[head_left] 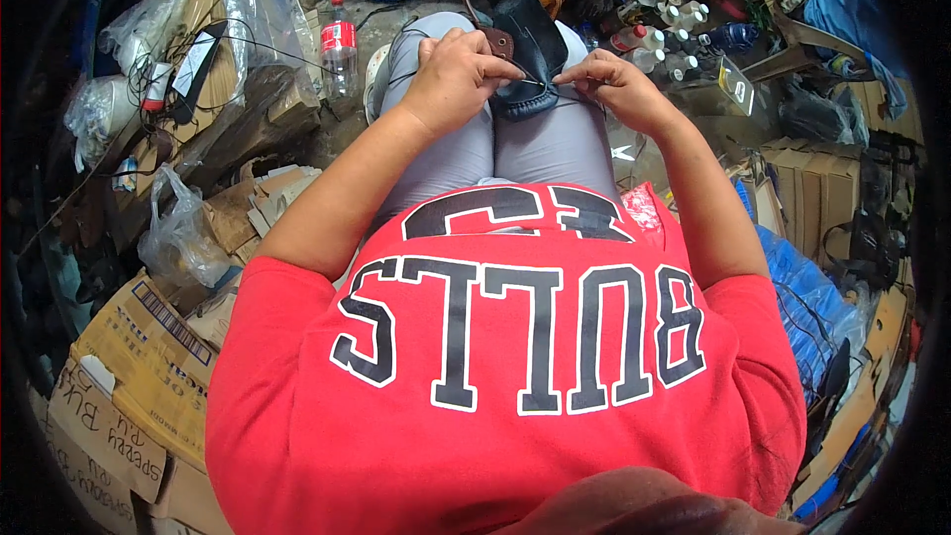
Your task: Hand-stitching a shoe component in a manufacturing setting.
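A black leather shoe with a brown collar rests across my grey-trousered thighs, its gathered toe end nearest me. At the toe, my left hand pinches a thin strand from the left, its fingertips over the shoe's edge. My right hand closes its thumb and forefinger on the strand from the right, just above the puckered seam. A thin pale line, thread or needle, shows between the two hands; which of these it is I cannot tell. A brown leather tab with an eyelet stands beside my left fingers.
A red-capped plastic bottle stands left of my knees. Several more bottles crowd the right, near a wooden frame. Flattened cardboard and clear plastic bags lie on the left, stacked cardboard on the right.
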`<action>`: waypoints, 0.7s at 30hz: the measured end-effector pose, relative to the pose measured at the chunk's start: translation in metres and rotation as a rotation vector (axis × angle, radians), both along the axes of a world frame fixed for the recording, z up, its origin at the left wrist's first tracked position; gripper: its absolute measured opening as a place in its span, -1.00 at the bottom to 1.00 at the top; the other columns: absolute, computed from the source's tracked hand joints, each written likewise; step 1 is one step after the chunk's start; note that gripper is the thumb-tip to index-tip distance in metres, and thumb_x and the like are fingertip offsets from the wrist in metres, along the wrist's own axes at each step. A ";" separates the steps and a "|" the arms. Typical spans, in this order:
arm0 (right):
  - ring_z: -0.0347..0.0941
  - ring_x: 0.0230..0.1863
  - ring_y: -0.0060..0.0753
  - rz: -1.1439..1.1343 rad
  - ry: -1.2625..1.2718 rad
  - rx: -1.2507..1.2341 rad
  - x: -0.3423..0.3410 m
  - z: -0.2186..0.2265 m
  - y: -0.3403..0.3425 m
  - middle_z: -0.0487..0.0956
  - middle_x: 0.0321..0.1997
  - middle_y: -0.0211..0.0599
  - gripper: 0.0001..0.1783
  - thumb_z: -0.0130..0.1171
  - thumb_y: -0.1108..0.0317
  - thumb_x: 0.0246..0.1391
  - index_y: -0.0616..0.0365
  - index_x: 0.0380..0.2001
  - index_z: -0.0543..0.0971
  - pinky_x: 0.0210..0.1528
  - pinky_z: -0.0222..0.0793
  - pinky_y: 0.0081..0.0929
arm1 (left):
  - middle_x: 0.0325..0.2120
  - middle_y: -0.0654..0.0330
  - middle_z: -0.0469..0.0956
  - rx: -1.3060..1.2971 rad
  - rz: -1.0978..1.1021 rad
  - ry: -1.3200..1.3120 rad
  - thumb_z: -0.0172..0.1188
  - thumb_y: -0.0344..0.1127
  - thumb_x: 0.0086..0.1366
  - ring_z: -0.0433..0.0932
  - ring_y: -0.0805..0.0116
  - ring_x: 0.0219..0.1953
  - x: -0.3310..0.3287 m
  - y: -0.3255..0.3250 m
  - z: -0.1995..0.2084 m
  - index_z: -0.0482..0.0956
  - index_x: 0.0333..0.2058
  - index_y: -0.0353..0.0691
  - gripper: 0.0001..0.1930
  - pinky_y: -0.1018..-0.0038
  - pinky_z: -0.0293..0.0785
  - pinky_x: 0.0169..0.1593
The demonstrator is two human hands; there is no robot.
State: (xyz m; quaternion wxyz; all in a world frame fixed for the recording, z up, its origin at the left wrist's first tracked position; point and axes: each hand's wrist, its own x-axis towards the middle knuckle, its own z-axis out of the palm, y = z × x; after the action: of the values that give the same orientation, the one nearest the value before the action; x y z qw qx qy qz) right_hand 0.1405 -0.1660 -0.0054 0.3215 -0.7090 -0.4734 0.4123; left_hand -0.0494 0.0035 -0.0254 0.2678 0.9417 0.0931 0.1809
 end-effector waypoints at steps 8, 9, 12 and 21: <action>0.34 -0.28 -0.52 0.008 0.029 0.013 0.003 0.000 0.001 0.37 -0.37 -0.42 -0.53 -0.03 0.69 -0.14 -0.04 -0.23 0.65 -0.13 0.26 -0.65 | -0.55 0.39 0.35 0.000 0.001 0.016 0.25 -0.33 0.01 0.34 0.37 -0.31 0.001 0.000 0.000 0.67 -0.37 0.21 -0.80 0.37 0.08 -0.18; 0.33 -0.28 -0.52 0.008 0.044 0.010 0.003 0.000 0.001 0.37 -0.38 -0.43 -0.53 -0.03 0.69 -0.12 -0.05 -0.22 0.65 -0.14 0.26 -0.65 | -0.55 0.40 0.36 -0.009 -0.005 0.028 0.25 -0.33 0.02 0.34 0.38 -0.31 0.001 -0.001 0.000 0.67 -0.37 0.20 -0.80 0.37 0.07 -0.18; 0.33 -0.29 -0.54 0.023 0.056 0.002 0.003 0.000 0.002 0.37 -0.41 -0.44 -0.56 0.03 0.65 -0.10 -0.07 -0.19 0.64 -0.16 0.26 -0.65 | -0.55 0.40 0.38 -0.032 -0.036 0.044 0.25 -0.33 0.01 0.36 0.39 -0.29 0.005 -0.001 -0.002 0.67 -0.37 0.19 -0.80 0.37 0.06 -0.17; 0.32 -0.43 -0.67 -0.086 -0.002 -0.040 -0.010 0.006 -0.002 0.46 -0.46 -0.51 -0.69 0.21 0.48 -0.06 -0.01 -0.18 0.63 -0.31 0.29 -0.70 | -0.51 0.36 0.48 0.035 -0.027 0.003 0.26 -0.34 -0.01 0.39 0.36 -0.29 -0.005 -0.012 0.014 0.66 -0.37 0.07 -0.83 0.36 0.08 -0.14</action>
State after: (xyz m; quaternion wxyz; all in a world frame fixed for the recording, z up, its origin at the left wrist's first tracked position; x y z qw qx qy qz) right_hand 0.1310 -0.1680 0.0003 0.3242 -0.7354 -0.4343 0.4068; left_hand -0.0544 -0.0089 -0.0110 0.2534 0.9478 0.0779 0.1773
